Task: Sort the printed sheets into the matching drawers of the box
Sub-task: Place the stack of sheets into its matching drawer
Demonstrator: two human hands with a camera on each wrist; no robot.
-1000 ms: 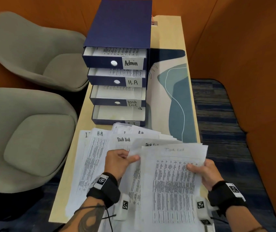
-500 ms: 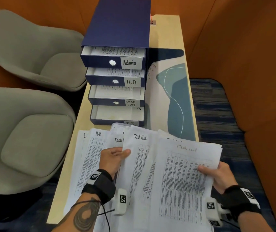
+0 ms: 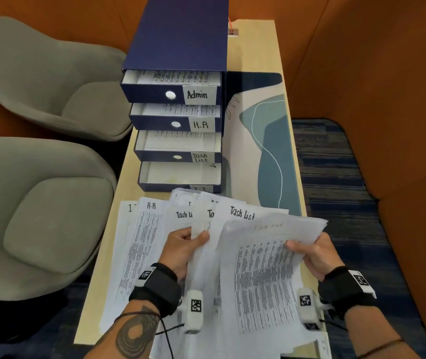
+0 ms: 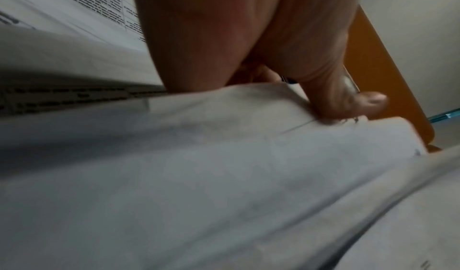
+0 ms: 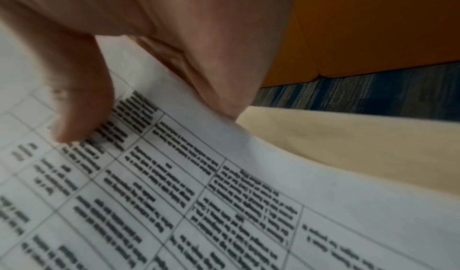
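A navy drawer box [image 3: 181, 35] stands on the table with four drawers pulled out, labelled Admin [image 3: 197, 95], H.R [image 3: 200, 124], Task List [image 3: 199, 158] and a bottom one [image 3: 181, 177] whose label is half hidden. Printed sheets [image 3: 152, 229] lie fanned out at the near end, headed H.R and Task List. My left hand [image 3: 183, 248] pinches the edge of a Task List sheet [image 3: 201, 229], thumb on top [image 4: 348, 105]. My right hand [image 3: 310, 251] pinches a faintly headed Task List sheet [image 3: 263, 275] by its right edge, lifted off the pile [image 5: 174, 195].
The narrow wooden table [image 3: 253, 47] carries a blue-and-beige mat [image 3: 271, 141] to the right of the box. Two grey chairs [image 3: 38, 203] stand close on the left. An orange padded wall [image 3: 375, 60] and blue carpet [image 3: 336, 164] are on the right.
My right hand has drawn its sheet to the right and tilted it, uncovering more Task List sheets. My left hand stays pinching the sheets beneath.
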